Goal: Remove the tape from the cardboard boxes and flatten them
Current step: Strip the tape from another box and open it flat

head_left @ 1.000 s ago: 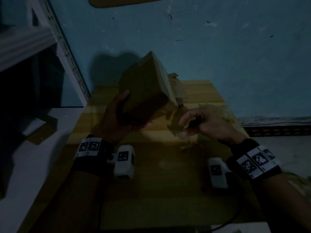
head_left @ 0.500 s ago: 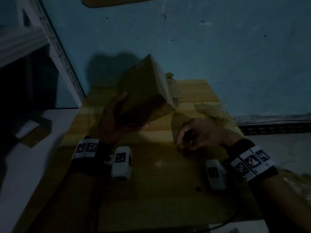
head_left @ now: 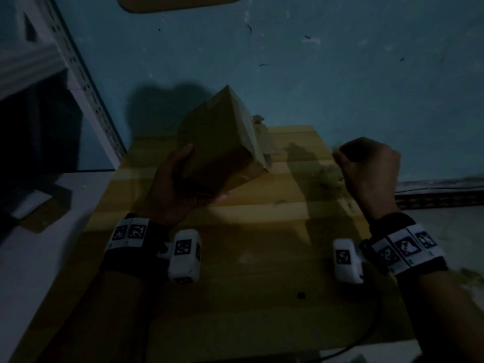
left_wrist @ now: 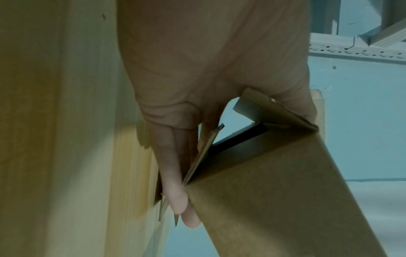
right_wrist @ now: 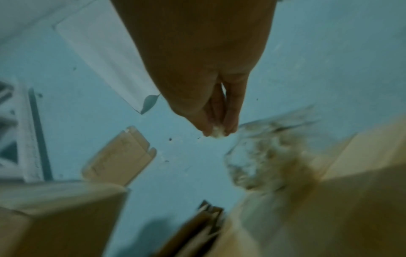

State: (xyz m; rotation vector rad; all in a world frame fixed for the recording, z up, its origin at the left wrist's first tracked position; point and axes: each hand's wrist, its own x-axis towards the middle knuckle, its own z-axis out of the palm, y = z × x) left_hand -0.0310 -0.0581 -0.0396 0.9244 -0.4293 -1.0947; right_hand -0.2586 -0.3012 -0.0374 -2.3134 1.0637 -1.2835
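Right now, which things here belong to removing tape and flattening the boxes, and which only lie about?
For the job:
- cardboard box, held tilted by the left hand
- small pale scrap, likely tape, pinched by the right hand
- crumpled tape pile on the wooden table

Lying about:
- metal shelf rack
- cardboard piece on the floor

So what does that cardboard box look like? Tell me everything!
The cardboard box is plain brown and looks like thin corrugated card. The left hand holds it tilted above the wooden table, one corner pointing up, thumb on the near face and fingers under its lower end. That end is open, with loose flaps and a dark inside. The right hand is apart from it.
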